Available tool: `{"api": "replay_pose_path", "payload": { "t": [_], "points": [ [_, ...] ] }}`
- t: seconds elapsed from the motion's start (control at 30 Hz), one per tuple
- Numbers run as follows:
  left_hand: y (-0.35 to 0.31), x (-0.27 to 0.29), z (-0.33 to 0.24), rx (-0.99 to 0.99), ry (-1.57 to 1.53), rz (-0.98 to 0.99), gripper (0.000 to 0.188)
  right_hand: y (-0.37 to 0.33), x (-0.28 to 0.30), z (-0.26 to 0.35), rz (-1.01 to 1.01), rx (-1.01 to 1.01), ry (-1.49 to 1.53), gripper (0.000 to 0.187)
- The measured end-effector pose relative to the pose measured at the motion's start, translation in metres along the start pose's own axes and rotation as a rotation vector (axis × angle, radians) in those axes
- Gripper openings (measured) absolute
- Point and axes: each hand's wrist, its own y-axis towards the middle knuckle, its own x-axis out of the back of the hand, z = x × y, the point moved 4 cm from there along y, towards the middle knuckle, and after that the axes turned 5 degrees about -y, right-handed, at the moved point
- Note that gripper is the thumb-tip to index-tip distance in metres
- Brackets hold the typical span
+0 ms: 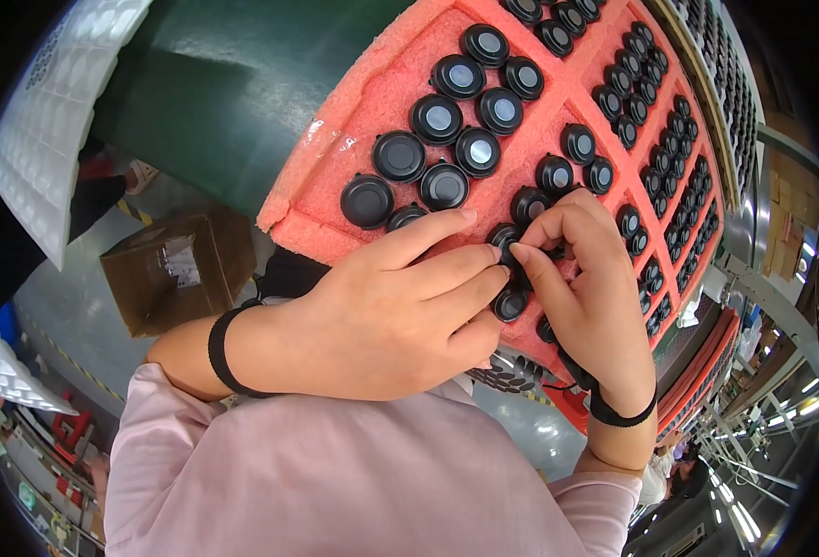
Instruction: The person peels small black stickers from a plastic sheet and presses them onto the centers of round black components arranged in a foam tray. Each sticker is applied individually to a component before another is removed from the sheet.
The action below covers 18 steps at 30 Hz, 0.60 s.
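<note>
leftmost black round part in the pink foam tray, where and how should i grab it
I'd pinch the outer rim of the leftmost black round part between thumb and forefinger, coming from above and its left: it sits face up, bare pink foam borders that side, while neighbouring black parts crowd its right.
</note>
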Motion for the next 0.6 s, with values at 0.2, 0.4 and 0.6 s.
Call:
{"api": "replay_pose_path", "payload": {
  "t": [0.2,0.4,0.6],
  "points": [
    [0.000,0.001,0.000,-0.009,0.003,0.011,0.030,-0.001,0.000,0.004,-0.041,-0.015,-0.043,0.015],
    [0.002,0.008,0.000,0.007,-0.070,-0.044,0.031,-0.013,0.011,0.006,-0.122,0.026,-0.127,0.015],
    [0.001,0.019,-0.004,0.004,-0.089,-0.102,0.031,-0.046,0.027,0.027,0.059,0.120,0.163,0.028]
  ]
}}
